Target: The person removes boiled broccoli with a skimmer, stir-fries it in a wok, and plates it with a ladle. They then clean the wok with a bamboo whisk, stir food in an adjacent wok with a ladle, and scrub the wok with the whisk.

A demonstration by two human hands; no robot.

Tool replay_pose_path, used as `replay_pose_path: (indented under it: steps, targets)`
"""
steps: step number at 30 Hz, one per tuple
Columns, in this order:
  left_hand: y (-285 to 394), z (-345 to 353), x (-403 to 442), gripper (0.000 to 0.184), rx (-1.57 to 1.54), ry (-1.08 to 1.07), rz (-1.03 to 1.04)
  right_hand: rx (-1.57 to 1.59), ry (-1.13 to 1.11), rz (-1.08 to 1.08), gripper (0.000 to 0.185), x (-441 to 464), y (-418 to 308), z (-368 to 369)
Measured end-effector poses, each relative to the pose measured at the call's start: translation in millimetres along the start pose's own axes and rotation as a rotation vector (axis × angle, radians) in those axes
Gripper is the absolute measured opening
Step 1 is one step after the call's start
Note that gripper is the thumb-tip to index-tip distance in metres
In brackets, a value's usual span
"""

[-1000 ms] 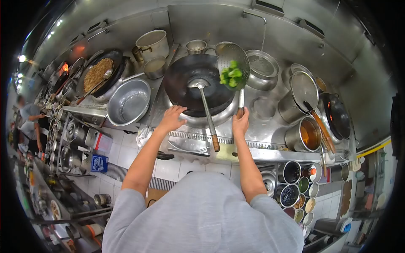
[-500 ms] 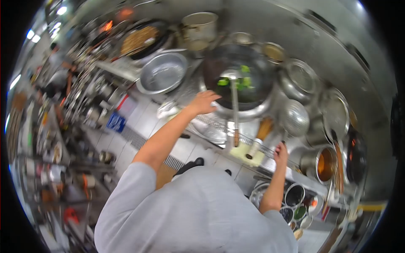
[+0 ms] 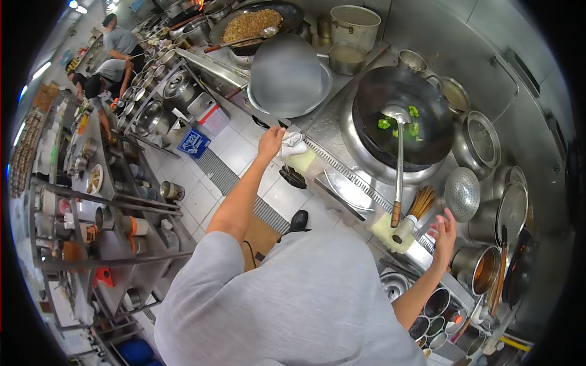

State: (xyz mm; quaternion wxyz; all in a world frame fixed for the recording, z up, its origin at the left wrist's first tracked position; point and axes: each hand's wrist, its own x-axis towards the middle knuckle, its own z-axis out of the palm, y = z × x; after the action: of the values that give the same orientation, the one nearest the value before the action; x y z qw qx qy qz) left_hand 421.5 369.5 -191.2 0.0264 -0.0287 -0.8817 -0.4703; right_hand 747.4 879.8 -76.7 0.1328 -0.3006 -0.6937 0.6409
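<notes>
My left hand [image 3: 270, 144] is closed at the left edge of a white cloth [image 3: 294, 144] by the stove's front edge and seems to pinch it. My right hand [image 3: 444, 235] has its fingers apart and holds nothing, just below the perforated strainer [image 3: 462, 194]. A bamboo wok brush [image 3: 422, 202] lies to its left. Beside the brush is the wooden handle of a ladle [image 3: 400, 165], whose bowl rests in the dark wok [image 3: 375, 94]. Green vegetable pieces [image 3: 384, 123] lie in the wok around the ladle.
A metal basin [image 3: 327, 88] is partly hidden by a blurred grey patch. Behind it stands a wok of brown food [image 3: 251, 25]. Pots [image 3: 467, 268] and seasoning containers [image 3: 436, 302] stand on the right. Shelving [image 3: 116, 264] lines the left; people [image 3: 119, 46] work at the far left.
The view has swung, shifting the stove rightward. My left hand has moved from beside the wok to the cloth and closed. My right hand has gone from a fist by the strainer to open.
</notes>
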Motion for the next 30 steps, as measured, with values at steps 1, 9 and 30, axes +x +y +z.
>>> replay_pose_path:
  steps: [1, 9, 30]
  targets:
    - [-15, -3, 0, 0.032, 0.145, 0.105, 0.001, -0.009, 0.004, -0.001, 0.046, -3, -3, 10]
    - [-55, 52, 5, 0.047, 0.929, -0.252, 0.39, -0.793, 0.007, -0.416, 0.052, 20, -5, 87]
    - [91, 97, 6, 0.045, -1.454, -0.845, -0.687, -0.209, -0.181, 0.259, 0.069, 20, 9, 200]
